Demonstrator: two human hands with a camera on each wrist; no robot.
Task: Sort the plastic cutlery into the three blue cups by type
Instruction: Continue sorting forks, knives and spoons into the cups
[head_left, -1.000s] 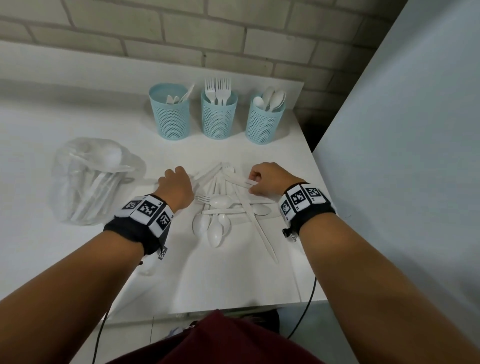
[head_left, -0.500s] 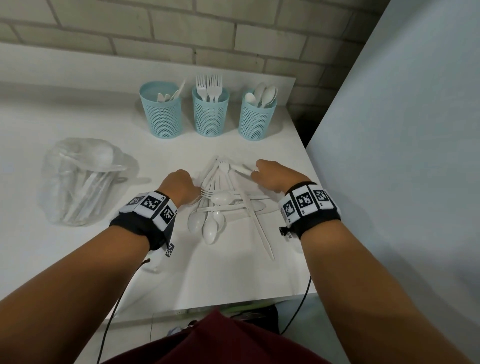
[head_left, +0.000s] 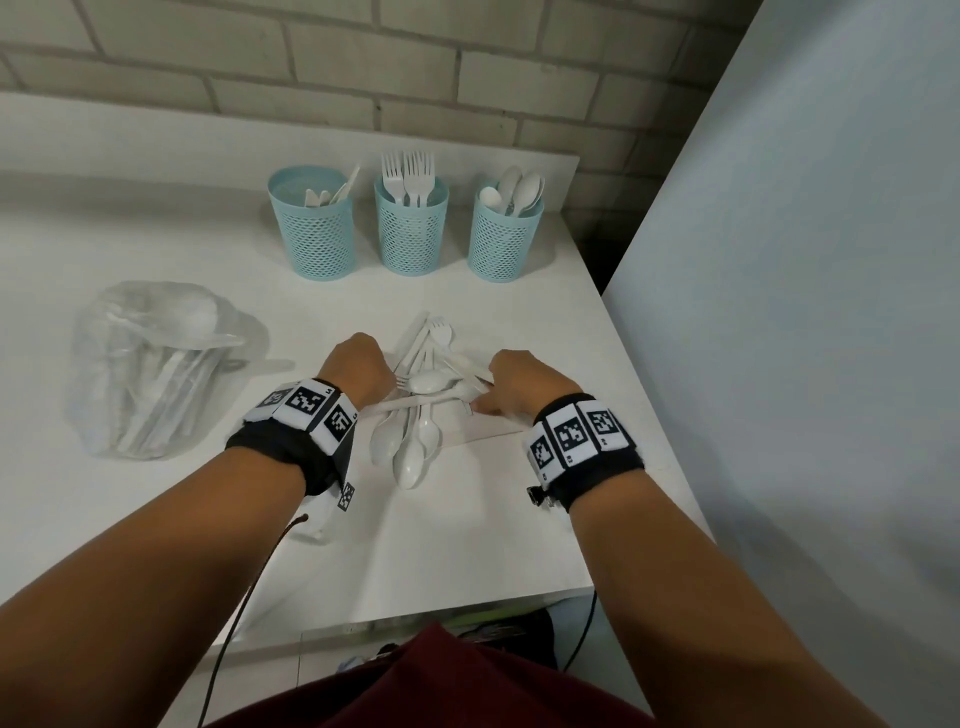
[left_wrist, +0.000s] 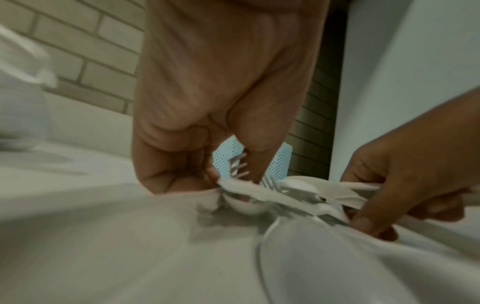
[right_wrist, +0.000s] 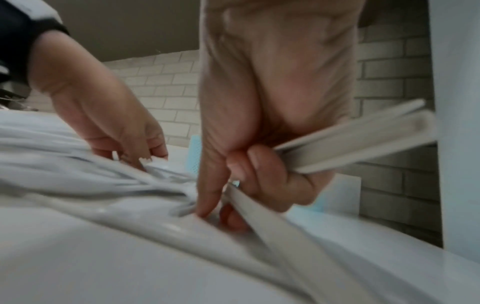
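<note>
A loose pile of white plastic cutlery (head_left: 423, 395), with spoons, forks and knives crossed over one another, lay on the white counter (head_left: 467, 545) between the two hands. Well behind it stood three light-blue perforated plastic cups (head_left: 410, 228) in a row, already holding knives on the left, forks in the middle and spoons on the right.

The right hand (head_left: 519, 384) had its fingers curled round a couple of flat white handles (right_wrist: 363, 142), knives by the look of them, with its thumb reaching down into the pile. The left hand (head_left: 358, 369) was bent down at the pile's left edge, its fingertips (left_wrist: 182, 181) among the fork tines and spoon bowls; whether it had actually pinched a piece, I could not tell.

These pieces looked very light, thin and smooth, so they would probably slide and drag neighbours along when lifted from a tangle. The handles seemed the best place to pinch, near the middle, lifting one type clear at a time; tines would likely snag.

A clear plastic bag of more cutlery (head_left: 156, 374) lay to the left.
</note>
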